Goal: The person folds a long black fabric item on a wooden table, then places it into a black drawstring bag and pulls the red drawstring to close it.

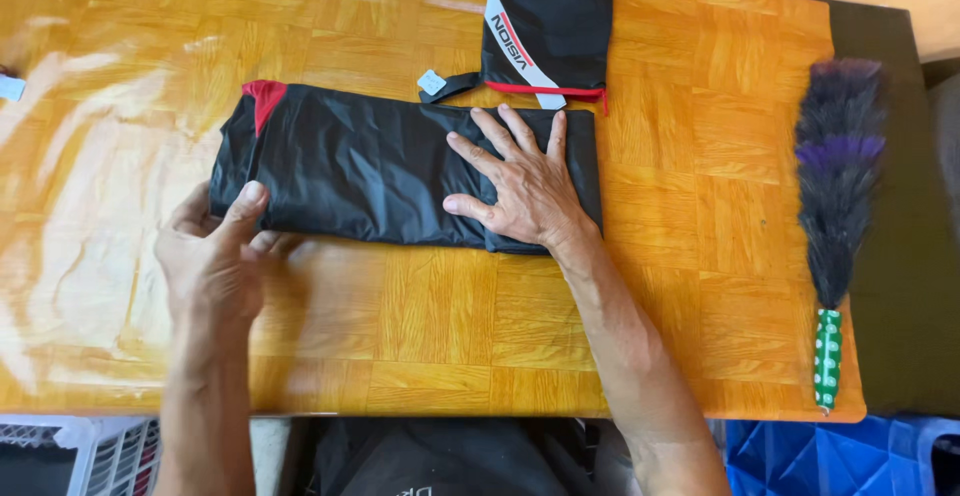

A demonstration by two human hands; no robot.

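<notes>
A black shiny garment [360, 161], folded into a long band with a red patch at its left end, lies across the wooden table [700, 156]. My right hand [520, 181] presses flat on the band's right part, fingers spread. At the band's left near corner, my left hand [215, 256] pinches the edge with the thumb on top. A second folded black garment [550, 21] with a white stripe and red piping lies just beyond, at the table's far side.
A feather duster [838, 186] with purple and grey feathers and a green dotted handle lies along the table's right edge. A white basket [90, 451] stands below the near left edge, a blue crate [830, 456] below the near right.
</notes>
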